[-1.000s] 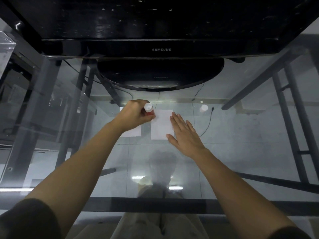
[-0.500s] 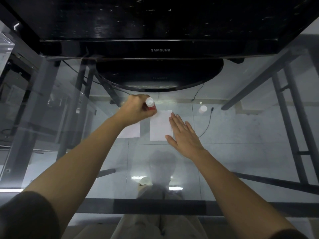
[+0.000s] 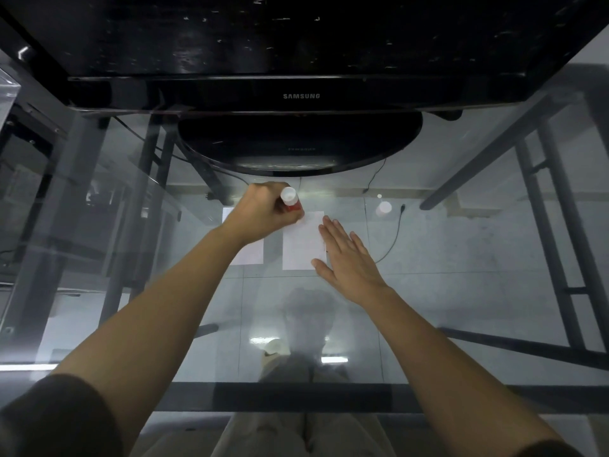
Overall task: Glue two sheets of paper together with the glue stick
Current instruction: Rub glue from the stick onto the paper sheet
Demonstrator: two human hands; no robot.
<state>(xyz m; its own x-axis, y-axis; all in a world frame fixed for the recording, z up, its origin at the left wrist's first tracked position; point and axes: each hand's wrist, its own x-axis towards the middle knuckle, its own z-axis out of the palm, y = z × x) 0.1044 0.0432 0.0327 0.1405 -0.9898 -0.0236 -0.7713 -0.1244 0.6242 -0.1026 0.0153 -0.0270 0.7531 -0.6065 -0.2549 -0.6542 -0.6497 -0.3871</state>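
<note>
Two small white sheets lie side by side on the glass table. My left hand point(image 3: 263, 211) grips the red glue stick point(image 3: 290, 201) with its white end up, its tip on the far left corner of the right sheet point(image 3: 301, 245). My right hand point(image 3: 346, 258) lies flat, fingers spread, on that sheet's right edge. The left sheet point(image 3: 248, 253) is largely hidden under my left wrist.
A black Samsung monitor point(image 3: 301, 95) on a round stand point(image 3: 300, 146) fills the far side of the glass table point(image 3: 461, 258). A small white cap point(image 3: 383, 208) lies right of the sheets, near a black cable point(image 3: 395, 232). Table legs show through the glass.
My left hand has moved the glue stick slightly away from me, to the far corner of the right sheet. My right hand has stayed flat on the sheet.
</note>
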